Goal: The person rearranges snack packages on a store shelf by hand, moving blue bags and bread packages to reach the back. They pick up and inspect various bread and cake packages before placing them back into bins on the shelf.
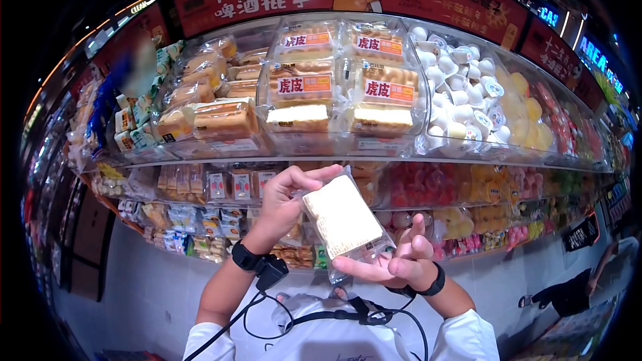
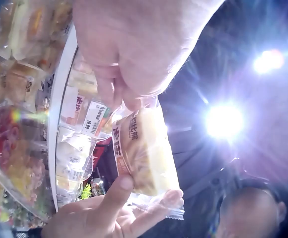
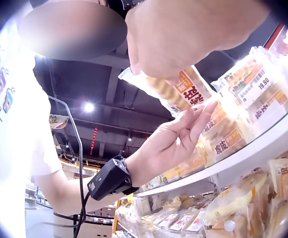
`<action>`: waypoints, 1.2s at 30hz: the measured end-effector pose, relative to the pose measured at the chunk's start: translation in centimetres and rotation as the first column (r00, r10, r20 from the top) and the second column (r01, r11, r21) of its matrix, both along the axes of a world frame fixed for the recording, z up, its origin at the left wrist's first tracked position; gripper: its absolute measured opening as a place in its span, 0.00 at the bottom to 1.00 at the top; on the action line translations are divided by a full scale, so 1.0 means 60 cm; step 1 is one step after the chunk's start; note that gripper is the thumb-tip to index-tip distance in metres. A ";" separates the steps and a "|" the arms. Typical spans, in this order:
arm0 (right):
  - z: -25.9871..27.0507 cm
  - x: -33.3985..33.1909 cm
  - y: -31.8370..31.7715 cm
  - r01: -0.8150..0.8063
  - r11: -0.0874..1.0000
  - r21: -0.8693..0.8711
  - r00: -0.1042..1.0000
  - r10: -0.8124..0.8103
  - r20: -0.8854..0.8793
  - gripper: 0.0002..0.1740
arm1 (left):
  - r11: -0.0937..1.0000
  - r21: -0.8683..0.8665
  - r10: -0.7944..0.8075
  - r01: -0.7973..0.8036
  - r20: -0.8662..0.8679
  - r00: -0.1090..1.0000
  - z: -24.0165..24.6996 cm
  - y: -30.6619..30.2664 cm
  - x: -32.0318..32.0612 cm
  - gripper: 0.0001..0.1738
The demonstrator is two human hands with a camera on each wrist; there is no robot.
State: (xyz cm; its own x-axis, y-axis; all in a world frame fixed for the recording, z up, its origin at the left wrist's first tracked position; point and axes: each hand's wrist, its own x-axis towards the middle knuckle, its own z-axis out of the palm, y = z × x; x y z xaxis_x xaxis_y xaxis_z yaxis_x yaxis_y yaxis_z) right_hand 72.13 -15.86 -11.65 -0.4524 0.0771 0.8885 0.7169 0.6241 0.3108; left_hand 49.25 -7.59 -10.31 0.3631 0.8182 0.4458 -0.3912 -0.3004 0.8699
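A clear-wrapped packaged cake (image 1: 342,217), pale on the side facing the head camera, is held up before the shelves between both hands. My left hand (image 1: 284,200) pinches the wrapper at its upper end, fingers bent at the edge. At the lower end my right hand (image 1: 408,264) holds the package between thumb and finger, its other fingers spread. Printed lettering shows on the packaged cake (image 2: 139,148) in the left wrist view, with the right hand (image 2: 101,215) below it. In the right wrist view, the left hand's fingertips (image 3: 203,111) are right at the pack's labelled side.
Similar packaged cakes (image 1: 381,87) stack in a shelf bin straight ahead, with small white cups (image 1: 461,87) to the right. The upper shelf edge (image 1: 287,162) lies just beyond the hands. Lower shelves hold more packs. Cables (image 1: 244,317) hang from the wrists; another person (image 1: 578,287) stands at right.
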 end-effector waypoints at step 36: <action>0.380 -0.021 0.381 -0.097 0.613 -0.784 0.995 0.056 -0.080 0.33 | 0.575 0.703 0.804 -0.419 -0.392 0.447 0.295 0.254 -0.087 0.19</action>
